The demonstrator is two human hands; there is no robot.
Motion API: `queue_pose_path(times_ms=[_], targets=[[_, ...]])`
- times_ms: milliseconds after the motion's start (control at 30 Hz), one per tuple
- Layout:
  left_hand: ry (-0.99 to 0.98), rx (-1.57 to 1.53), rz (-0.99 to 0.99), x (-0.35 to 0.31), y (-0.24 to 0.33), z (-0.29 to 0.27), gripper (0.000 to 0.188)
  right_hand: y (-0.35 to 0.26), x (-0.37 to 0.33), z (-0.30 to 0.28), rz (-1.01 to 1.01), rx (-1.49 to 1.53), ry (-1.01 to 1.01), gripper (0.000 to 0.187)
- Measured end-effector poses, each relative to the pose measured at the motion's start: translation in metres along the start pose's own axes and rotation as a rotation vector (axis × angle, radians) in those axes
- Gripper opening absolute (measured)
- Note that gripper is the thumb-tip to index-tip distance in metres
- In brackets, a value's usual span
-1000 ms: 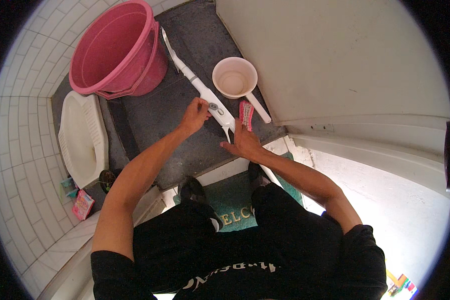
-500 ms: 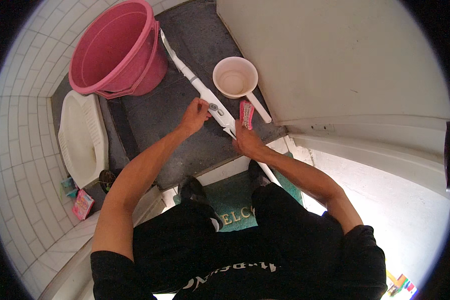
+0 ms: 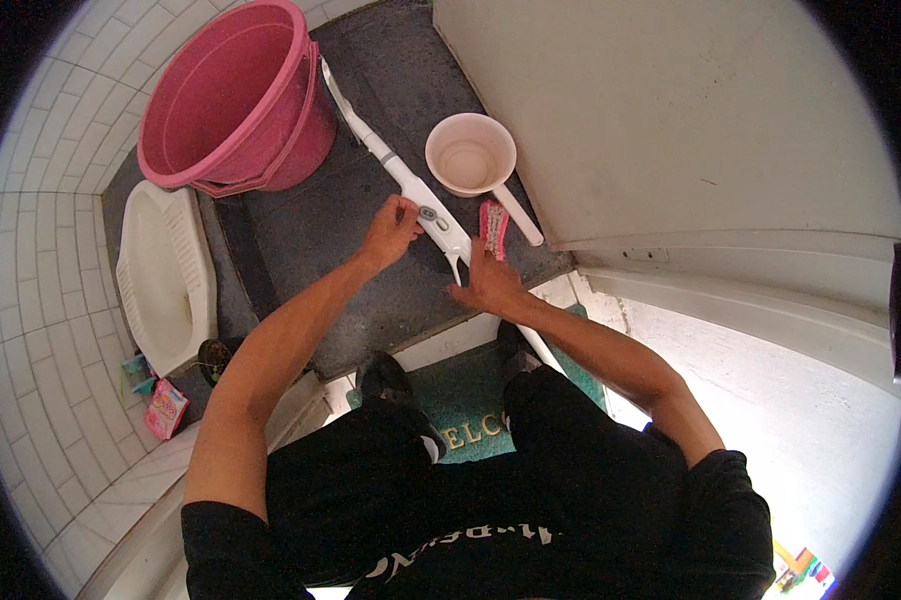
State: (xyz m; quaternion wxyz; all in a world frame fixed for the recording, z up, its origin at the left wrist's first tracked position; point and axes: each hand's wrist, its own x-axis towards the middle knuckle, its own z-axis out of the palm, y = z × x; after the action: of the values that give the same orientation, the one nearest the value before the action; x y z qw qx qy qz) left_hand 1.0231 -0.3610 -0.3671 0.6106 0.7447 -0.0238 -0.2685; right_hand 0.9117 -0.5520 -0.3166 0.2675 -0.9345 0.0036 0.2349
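Note:
A long white stick-shaped device (image 3: pixel 440 222) with grey oval buttons runs diagonally from beside the pink bucket down between my feet. Its kind is unclear to me. My left hand (image 3: pixel 395 228) pinches the edge of the body beside the buttons. Lower down, my right hand (image 3: pixel 492 282) is around the handle, its thumb sticking out to the left. A slim white lever-like piece (image 3: pixel 456 268) stands away from the handle by that thumb. Just above my right hand lies a pink scrub brush (image 3: pixel 492 226), bristles showing, against the handle of a pale pink dipper (image 3: pixel 470 185).
The pink bucket (image 3: pixel 315 130) stands at the far left on dark tiles (image 3: pixel 315 240). A white squat toilet (image 3: pixel 205 275) is at left, with small coloured packets (image 3: pixel 165 408) nearby. A pale door (image 3: pixel 670 120) borders the right. My feet are on a green doormat (image 3: pixel 460 390).
My right thumb has shifted outward, down and to the left. The white lever-like piece now points more downward, its tip clear of the right hand. The left hand stays in place.

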Motion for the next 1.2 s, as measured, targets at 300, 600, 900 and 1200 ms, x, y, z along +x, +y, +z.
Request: queue_pose_path(times_ms=[300,600,900,1200], targets=[[-0.016,0.043,0.02,0.0,0.002,-0.002,0.027,0.022,0.009,0.006,-0.077,-0.015,-0.061,0.06],[-0.019,0.049,0.0,-0.001,0.003,-0.003,0.028,-0.009,-0.005,-0.007,0.003,-0.037,-0.011,0.077],[-0.016,0.036,0.012,0.001,0.0,-0.002,0.029,0.019,0.011,0.013,-0.004,-0.076,-0.032,0.063],[-0.017,0.05,0.015,0.004,-0.004,-0.001,0.027,0.007,0.012,-0.016,-0.032,-0.121,-0.021,0.057]])
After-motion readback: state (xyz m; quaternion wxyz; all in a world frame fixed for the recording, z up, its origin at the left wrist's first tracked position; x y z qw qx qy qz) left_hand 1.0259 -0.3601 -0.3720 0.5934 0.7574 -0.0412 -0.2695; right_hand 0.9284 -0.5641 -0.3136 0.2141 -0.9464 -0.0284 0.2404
